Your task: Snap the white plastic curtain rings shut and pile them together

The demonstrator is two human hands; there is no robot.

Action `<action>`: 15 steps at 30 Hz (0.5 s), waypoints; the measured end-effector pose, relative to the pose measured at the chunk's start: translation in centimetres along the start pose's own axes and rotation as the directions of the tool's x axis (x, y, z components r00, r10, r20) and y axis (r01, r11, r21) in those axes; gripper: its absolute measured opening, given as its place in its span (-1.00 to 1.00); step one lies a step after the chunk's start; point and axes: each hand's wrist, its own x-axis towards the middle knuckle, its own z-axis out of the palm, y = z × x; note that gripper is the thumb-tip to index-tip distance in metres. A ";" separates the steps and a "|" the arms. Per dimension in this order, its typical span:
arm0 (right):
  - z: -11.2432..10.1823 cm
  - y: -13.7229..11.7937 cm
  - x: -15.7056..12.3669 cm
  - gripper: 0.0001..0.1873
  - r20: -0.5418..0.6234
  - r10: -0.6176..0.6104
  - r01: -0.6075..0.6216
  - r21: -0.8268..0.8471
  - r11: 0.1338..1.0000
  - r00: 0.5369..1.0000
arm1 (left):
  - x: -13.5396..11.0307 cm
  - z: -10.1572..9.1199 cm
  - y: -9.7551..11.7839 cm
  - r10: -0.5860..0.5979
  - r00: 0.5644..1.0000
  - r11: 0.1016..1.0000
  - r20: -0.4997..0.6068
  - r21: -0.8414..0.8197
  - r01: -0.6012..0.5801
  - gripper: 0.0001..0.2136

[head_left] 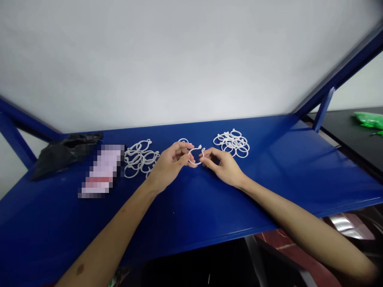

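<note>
Between my hands is a white plastic curtain ring (196, 148) with a gap at its top right, where its two knobbed ends stand apart. My left hand (167, 164) pinches its left side between thumb and fingers. The thumb and fingertips of my right hand (224, 166) close on its right side, near one end. Behind my left hand another white ring (183, 140) lies partly hidden. A pile of similar rings (140, 157) spreads on the left, some covered by my left hand and wrist. Beyond my right hand lies a second pile of rings (235, 142).
The blue table (197, 211) has a pale wall behind it and blue frame bars at both sides. On the left lie a blurred-out phone-like object (101, 171) and a black plastic bag (67, 153). A green bag (369, 118) rests on a dark surface at the far right.
</note>
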 end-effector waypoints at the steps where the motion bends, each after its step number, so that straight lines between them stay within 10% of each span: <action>1: 0.1 0.0 0.0 -0.78 -0.010 0.017 -0.017 0.027 0.999 1.000 | -0.1 0.2 -0.1 0.003 1.000 1.000 0.014 -0.002 -0.003 -0.81; 6: 0.3 -0.1 -0.1 -0.79 -0.098 0.005 0.006 0.104 0.995 0.995 | -0.5 1.0 -0.9 0.073 0.997 0.989 -0.012 0.133 -0.071 -0.78; 15: -0.4 -1.3 -1.2 -0.81 -0.078 -0.257 0.230 -0.253 0.940 0.963 | -1.3 1.7 -0.6 0.248 0.969 0.921 0.010 0.309 -0.239 -0.86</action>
